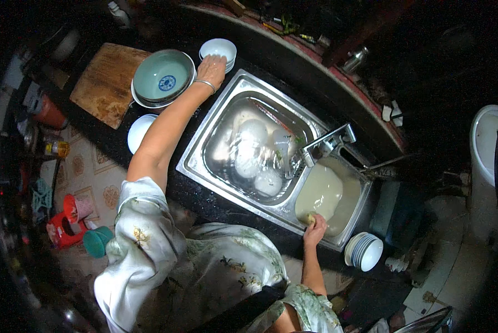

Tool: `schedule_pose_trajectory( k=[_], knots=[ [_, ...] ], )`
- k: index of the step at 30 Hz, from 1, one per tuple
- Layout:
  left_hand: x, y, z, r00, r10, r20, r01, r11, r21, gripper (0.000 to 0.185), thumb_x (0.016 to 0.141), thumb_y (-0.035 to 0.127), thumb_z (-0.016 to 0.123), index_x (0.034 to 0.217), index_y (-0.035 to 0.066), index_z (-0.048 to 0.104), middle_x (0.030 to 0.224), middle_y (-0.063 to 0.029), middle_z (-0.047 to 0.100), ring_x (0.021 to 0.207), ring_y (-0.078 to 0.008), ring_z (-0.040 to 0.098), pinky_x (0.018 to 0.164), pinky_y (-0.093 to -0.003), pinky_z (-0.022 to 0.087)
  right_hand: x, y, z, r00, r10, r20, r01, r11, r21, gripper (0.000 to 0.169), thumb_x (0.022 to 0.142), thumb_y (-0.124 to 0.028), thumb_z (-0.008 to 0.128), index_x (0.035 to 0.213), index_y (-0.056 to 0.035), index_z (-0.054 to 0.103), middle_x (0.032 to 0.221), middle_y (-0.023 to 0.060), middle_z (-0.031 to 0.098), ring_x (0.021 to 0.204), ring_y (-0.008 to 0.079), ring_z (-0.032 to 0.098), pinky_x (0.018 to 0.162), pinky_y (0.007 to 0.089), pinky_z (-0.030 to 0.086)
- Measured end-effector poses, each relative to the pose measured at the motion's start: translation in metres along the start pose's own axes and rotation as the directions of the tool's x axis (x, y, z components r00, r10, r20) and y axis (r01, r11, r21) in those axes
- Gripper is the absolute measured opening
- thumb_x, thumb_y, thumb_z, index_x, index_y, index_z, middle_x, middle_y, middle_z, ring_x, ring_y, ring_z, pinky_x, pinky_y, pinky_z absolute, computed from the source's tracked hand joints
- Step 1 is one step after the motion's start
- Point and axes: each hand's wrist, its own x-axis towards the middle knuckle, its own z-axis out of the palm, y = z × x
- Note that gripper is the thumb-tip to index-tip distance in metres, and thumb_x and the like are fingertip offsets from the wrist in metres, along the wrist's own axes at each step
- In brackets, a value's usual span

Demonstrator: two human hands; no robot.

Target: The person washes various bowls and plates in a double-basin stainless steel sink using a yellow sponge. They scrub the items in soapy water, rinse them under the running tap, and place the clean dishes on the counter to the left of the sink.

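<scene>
My left hand reaches to a stack of white bowls behind the sink's left corner. Its fingers curl over the near rim of the top bowl; the thumb is hidden. A metal bangle circles the wrist. At the near edge of the small sink basin, my right hand pinches a yellowish sponge. Cloudy pale water fills part of that basin. Under clear water in the large steel basin lie several round white dishes and what looks like a pale spoon.
A chrome faucet crosses the divider. Left of the sink are a large green-glazed bowl, a wooden cutting board and a white dish partly behind my forearm. Stacked bowls stand tilted at right. Plastic tubs sit lower left.
</scene>
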Motion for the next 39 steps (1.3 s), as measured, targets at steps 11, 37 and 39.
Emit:
schedule_pose_trajectory(
  k=[11, 37, 39],
  knots=[
    [-0.067, 0.093, 0.182, 0.844, -0.045, 0.535, 0.241, 0.922, -0.303, 0.031, 0.078, 0.012, 0.049, 0.107, 0.004, 0.059, 0.115, -0.0196, 0.055, 0.108, -0.0333, 0.053, 0.091, -0.0398, 0.044, 0.001, 0.014, 0.014, 0.989, 0.149, -0.001, -0.149, 0.989, 0.009, 0.035, 0.074, -0.002, 0.053, 0.108, -0.0053, 0.058, 0.112, 0.0136, 0.056, 0.106, 0.0326, 0.048, 0.094, 0.0393, 0.037],
    [-0.091, 0.105, 0.067, 0.98, -0.148, -0.136, 0.047, 0.827, -0.561, 0.052, 0.069, -0.01, 0.051, 0.118, 0.001, 0.041, 0.105, -0.0256, 0.053, 0.1, -0.0423, 0.052, 0.084, -0.0432, 0.043, 0.01, -0.003, 0.008, 0.969, 0.248, -0.015, -0.249, 0.967, -0.047, 0.03, 0.073, -0.001, 0.051, 0.1, -0.0087, 0.061, 0.11, 0.0117, 0.058, 0.102, 0.0318, 0.05, 0.091, 0.0388, 0.039],
    [-0.089, 0.097, 0.04, 0.954, -0.022, -0.3, -0.128, 0.872, -0.472, 0.052, 0.069, -0.008, 0.054, 0.119, -0.001, 0.04, 0.111, -0.0257, 0.05, 0.101, -0.043, 0.051, 0.085, -0.0431, 0.043, 0.01, -0.003, 0.007, 0.969, 0.248, -0.022, -0.248, 0.968, -0.035, 0.031, 0.073, -0.001, 0.051, 0.101, -0.0085, 0.061, 0.111, 0.0118, 0.058, 0.102, 0.0316, 0.05, 0.091, 0.0388, 0.039]
  ],
)
